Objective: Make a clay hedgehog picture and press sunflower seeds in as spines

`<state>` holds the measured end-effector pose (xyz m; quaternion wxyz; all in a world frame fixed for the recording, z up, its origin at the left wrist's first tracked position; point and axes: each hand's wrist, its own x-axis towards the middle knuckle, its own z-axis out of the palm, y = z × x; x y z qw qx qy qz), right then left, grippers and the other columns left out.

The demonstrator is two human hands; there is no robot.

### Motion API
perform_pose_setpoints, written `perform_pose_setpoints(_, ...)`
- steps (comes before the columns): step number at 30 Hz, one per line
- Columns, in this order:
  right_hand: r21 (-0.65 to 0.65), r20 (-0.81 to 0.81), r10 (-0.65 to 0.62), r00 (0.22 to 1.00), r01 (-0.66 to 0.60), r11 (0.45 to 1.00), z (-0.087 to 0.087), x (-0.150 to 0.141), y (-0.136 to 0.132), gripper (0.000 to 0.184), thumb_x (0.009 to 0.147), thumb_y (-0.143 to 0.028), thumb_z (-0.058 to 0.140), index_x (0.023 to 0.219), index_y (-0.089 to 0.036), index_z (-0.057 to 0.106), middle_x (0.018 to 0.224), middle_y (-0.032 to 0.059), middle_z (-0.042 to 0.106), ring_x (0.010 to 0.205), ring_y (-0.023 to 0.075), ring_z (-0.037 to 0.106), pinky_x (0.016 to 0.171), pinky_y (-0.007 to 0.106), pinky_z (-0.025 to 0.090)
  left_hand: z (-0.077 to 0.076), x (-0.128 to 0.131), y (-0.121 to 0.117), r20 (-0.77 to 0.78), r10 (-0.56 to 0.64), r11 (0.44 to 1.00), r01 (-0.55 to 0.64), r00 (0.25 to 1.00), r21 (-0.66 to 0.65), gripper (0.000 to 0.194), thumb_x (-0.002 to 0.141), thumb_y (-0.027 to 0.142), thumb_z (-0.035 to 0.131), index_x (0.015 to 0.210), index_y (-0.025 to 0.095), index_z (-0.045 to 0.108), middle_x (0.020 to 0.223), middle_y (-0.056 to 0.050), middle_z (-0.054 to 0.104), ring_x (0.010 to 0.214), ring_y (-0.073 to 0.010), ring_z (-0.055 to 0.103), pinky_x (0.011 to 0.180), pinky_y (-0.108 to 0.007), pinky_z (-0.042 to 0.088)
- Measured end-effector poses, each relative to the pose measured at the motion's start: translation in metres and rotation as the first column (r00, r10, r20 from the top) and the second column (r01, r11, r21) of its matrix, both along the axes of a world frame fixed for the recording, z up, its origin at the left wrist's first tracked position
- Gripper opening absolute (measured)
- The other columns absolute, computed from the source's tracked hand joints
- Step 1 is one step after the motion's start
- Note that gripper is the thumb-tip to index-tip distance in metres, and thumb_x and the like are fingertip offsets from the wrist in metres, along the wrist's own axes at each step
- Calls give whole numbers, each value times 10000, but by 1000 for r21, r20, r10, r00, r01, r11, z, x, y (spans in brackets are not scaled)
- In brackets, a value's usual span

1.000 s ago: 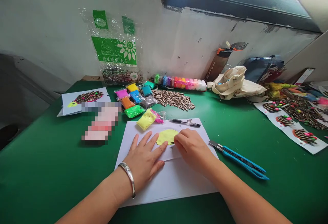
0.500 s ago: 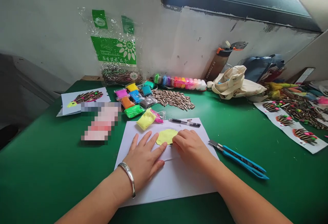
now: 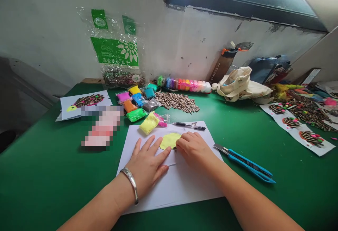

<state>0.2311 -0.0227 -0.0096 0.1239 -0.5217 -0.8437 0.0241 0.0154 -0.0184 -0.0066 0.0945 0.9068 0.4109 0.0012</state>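
Note:
My left hand (image 3: 146,166), with a silver bangle (image 3: 130,182) on the wrist, lies flat on a white paper sheet (image 3: 185,185), fingers spread and holding nothing. Its fingertips are just left of a flat yellow clay shape (image 3: 169,141). My right hand (image 3: 194,150) sits at that shape's lower right edge, fingers closed. A small dark item (image 3: 174,149), probably a sunflower seed, pokes out from its fingertips, mostly hidden.
A blue-handled utility knife (image 3: 245,164) lies right of the paper, and a black pen (image 3: 190,126) lies along its top edge. Beyond are a sunflower seed pile (image 3: 176,102), clay packets (image 3: 137,100), a canvas bag (image 3: 237,85), and seed-decorated paper cutouts (image 3: 292,122).
The whole view has shifted slightly up and left. Both hands stay in nearly the same place on the paper, with the right hand still at the yellow shape's edge.

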Motion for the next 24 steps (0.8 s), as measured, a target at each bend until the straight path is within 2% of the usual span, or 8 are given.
perform_pose_setpoints(4, -48, -200, -77, 977, 68, 997, 6, 10, 3, 179, 915, -127, 486, 792, -179, 606, 779, 31, 579, 751, 151, 495, 672, 268, 324, 0, -1, 0, 7, -8, 1000, 8, 1000, 4, 461, 914, 355, 499, 1373, 357, 455, 1481, -96, 403, 1378, -366, 283, 1056, -677, 213)
perform_pose_setpoints(7, -49, -285, -140, 948, 132, 990, 11, 16, 2, 195, 919, -127, 476, 784, -182, 605, 783, 33, 579, 750, 152, 501, 665, 261, 349, -2, -1, -1, 13, -4, 1000, 4, 1000, 16, 522, 904, 363, 521, 1412, 357, 397, 1487, -100, 395, 1381, -363, 276, 1061, -675, 208)
perform_pose_setpoints(9, -57, -296, -108, 949, 95, 994, 13, 15, 0, 187, 919, -131, 474, 799, -183, 607, 803, 38, 586, 763, 155, 507, 674, 263, 366, -4, 0, -1, 12, -1, 1000, 1, 1000, 28, 548, 898, 378, 536, 1422, 370, 375, 1489, -101, 391, 1383, -366, 273, 1061, -676, 205)
perform_pose_setpoints(15, -71, -142, 105, 984, -115, 991, 12, 4, -13, 164, 902, -75, 469, 876, -181, 591, 889, 50, 642, 927, 184, 534, 811, 311, 378, -7, 1, -1, -1, -9, 999, 9, 1000, 48, 494, 888, 435, 549, 1370, 382, 454, 1481, -104, 404, 1375, -375, 288, 1054, -679, 210)
perform_pose_setpoints(20, -63, 23, 139, 990, -137, 989, 13, -1, -22, 169, 866, -45, 488, 931, -174, 575, 970, 60, 673, 1018, 216, 542, 915, 392, 326, -4, 3, -1, -9, -8, 998, 9, 1000, 66, 487, 896, 448, 536, 1370, 370, 459, 1469, -122, 418, 1367, -386, 302, 1042, -688, 224)
perform_pose_setpoints(24, -58, 80, 143, 987, -139, 989, 13, -2, -24, 204, 844, -30, 484, 955, -174, 576, 1045, 69, 672, 1118, 243, 518, 974, 427, 285, -1, 4, -4, -26, -4, 996, 6, 1000, 88, 485, 890, 430, 549, 1362, 348, 476, 1454, -135, 434, 1355, -393, 321, 1036, -677, 251)
